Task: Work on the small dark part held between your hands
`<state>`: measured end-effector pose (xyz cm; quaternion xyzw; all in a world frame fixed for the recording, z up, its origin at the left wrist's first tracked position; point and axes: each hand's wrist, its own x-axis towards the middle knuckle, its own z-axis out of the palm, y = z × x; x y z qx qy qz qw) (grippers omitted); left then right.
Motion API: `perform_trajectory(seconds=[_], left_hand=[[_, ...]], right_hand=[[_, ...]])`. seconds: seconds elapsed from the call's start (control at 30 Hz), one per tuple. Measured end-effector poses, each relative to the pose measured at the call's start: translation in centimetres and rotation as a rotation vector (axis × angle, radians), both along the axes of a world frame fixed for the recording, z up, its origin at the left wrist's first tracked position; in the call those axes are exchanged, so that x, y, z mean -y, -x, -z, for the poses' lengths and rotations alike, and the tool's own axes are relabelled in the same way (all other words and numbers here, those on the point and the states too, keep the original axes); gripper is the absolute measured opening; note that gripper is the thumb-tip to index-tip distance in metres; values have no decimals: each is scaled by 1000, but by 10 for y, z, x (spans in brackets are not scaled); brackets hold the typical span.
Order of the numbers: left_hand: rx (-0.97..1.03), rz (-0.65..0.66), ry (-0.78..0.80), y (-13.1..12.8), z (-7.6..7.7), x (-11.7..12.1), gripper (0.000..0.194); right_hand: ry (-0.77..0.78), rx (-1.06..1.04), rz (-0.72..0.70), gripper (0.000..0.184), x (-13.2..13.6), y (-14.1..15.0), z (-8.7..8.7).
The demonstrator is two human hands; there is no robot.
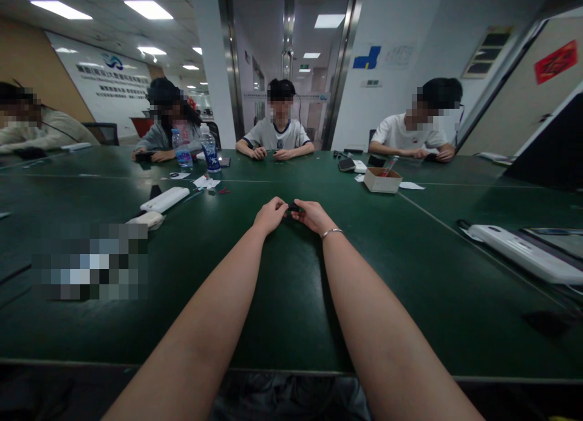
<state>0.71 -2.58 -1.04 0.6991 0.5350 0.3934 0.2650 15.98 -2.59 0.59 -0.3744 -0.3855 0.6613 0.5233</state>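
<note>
Both my arms reach forward over the green table (291, 299). Between my hands is a small black object (294, 207), too small and too far covered by fingers to name its kind. My left hand (271, 214) has its fingers closed at the object's left end. From the other side, my right hand (312, 215) pinches the right end between thumb and fingers. A metal bracelet (332, 232) circles my right wrist. The two hands are close together, just above the tabletop.
Left of my hands lie a white power strip (164, 199) and scraps of paper (206, 182). Two water bottles (210, 149) stand farther back. An open cardboard box (381, 181) is at the right, and another white device (523, 251) lies nearer. Several people sit around the table.
</note>
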Motion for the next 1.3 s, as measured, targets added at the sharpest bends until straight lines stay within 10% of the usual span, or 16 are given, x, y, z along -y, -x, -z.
perform_trajectory(seconds=[1.3], left_hand=[[-30,-13,-12,-1,-6,7,25]], right_hand=[[5,-4,8,13,2,1,-3]])
